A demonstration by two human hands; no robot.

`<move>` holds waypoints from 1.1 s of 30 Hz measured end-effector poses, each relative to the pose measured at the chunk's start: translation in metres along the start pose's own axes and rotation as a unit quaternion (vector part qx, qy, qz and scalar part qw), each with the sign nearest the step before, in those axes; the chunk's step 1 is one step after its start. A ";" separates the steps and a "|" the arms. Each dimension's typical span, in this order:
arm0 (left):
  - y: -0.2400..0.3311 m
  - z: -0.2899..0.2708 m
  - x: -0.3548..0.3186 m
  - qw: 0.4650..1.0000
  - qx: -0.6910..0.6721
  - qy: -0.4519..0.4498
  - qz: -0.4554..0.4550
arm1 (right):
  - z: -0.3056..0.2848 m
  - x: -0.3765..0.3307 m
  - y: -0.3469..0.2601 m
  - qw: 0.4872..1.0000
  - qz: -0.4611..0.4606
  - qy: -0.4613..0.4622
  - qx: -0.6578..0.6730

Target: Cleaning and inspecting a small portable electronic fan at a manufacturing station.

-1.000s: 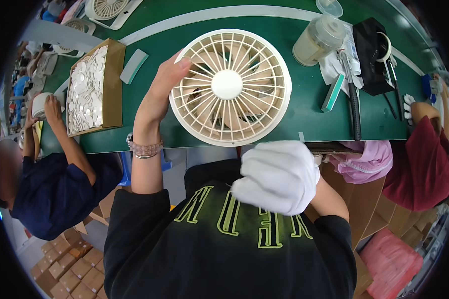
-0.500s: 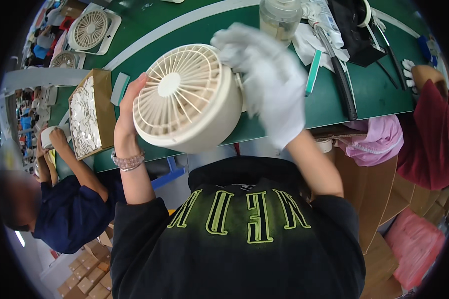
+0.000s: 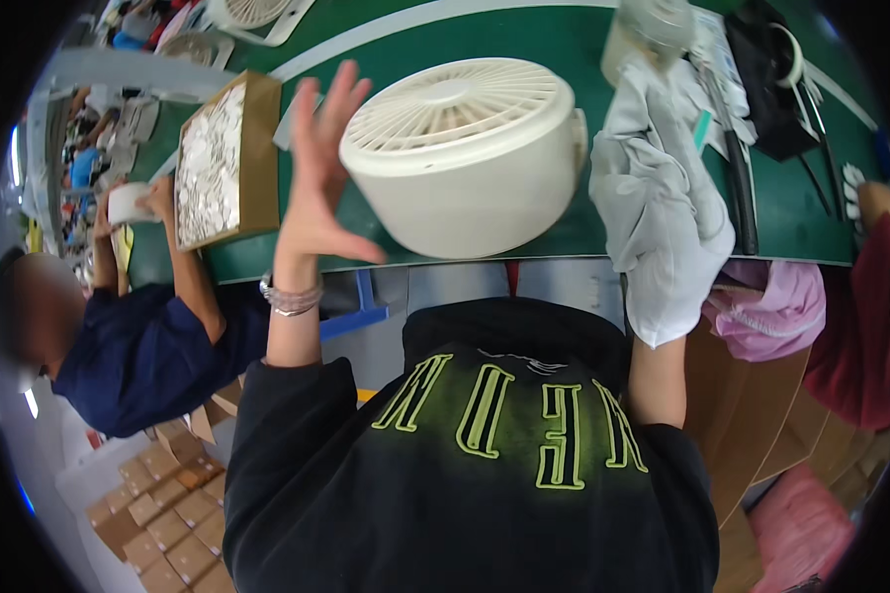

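Note:
A cream-white round fan (image 3: 465,188) rests near the front edge of the green bench, its radial grille on top. Just left of it, my bare left hand (image 3: 321,168) is raised with fingers spread, holding nothing; a bracelet circles the wrist. On the fan's other side, my right hand (image 3: 653,188) wears a loose white glove and stretches toward a clear plastic jar (image 3: 655,25). Its fingertips overlap the jar's lower part, and folds of the glove hide whether they grip anything.
An open cardboard box (image 3: 259,158) of small white parts stands at left, by a co-worker (image 3: 148,346) handling a white piece. A black-handled tool (image 3: 742,198), white wipes and a black holder (image 3: 766,89) lie at right. Pink cloth (image 3: 771,306) hangs at the bench's front edge.
The fan has gone from being held tilted to resting grille-up on the bench. My left hand has let go and spread. My gloved right hand has moved right, toward the jar.

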State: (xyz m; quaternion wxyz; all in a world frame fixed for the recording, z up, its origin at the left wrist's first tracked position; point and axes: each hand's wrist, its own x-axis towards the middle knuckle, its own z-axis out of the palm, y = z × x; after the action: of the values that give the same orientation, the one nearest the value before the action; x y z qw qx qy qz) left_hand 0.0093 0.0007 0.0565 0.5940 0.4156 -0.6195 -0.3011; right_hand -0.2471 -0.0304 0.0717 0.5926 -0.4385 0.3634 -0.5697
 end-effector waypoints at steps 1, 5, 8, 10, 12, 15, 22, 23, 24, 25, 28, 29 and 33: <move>-0.002 0.002 -0.008 0.996 0.057 -0.030 0.066 | 0.001 0.001 0.001 1.000 -0.016 -0.006 -0.014; -0.018 -0.010 0.006 0.980 0.174 -0.053 0.081 | 0.009 0.006 0.007 0.993 -0.085 -0.015 -0.082; -0.018 -0.009 0.018 0.944 0.265 -0.089 0.177 | 0.020 0.020 0.006 0.977 -0.154 -0.026 -0.143; -0.020 -0.001 0.015 0.953 0.247 -0.053 0.169 | 0.033 0.024 0.001 0.967 -0.182 -0.037 -0.176; -0.020 0.005 0.012 0.963 0.221 -0.009 0.153 | 0.054 0.026 -0.003 0.819 -0.288 -0.085 -0.489; -0.017 0.006 0.011 0.971 0.188 -0.019 0.147 | 0.080 0.027 -0.020 0.677 -0.423 -0.237 -0.554; -0.027 0.014 0.014 0.985 0.104 -0.076 0.113 | 0.102 -0.003 -0.028 0.468 -0.410 -0.479 -0.620; -0.021 0.010 0.009 0.990 0.079 -0.088 0.078 | 0.095 0.008 -0.047 0.551 -0.316 -0.548 -0.544; -0.018 0.008 0.003 0.993 0.054 -0.099 0.043 | 0.074 0.011 -0.063 0.531 -0.301 -0.505 -0.610; -0.018 0.015 0.005 0.993 0.045 -0.096 0.048 | 0.053 0.010 -0.079 0.507 -0.283 -0.443 -0.683; -0.019 0.028 0.002 0.993 -0.060 -0.091 0.043 | 0.027 0.014 -0.050 0.813 -0.273 -0.112 -0.503; -0.020 0.026 -0.001 0.994 -0.059 -0.086 0.037 | 0.035 0.016 -0.047 0.752 -0.330 -0.190 -0.539; -0.024 0.026 0.000 0.994 -0.052 -0.095 0.025 | 0.063 0.019 -0.054 0.606 -0.407 -0.316 -0.607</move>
State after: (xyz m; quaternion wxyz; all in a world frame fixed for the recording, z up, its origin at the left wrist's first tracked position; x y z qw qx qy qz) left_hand -0.0125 -0.0136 0.0330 0.5606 0.3376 -0.6669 -0.3563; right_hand -0.2057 -0.0405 0.1458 -0.0239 -0.9529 0.1999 -0.2269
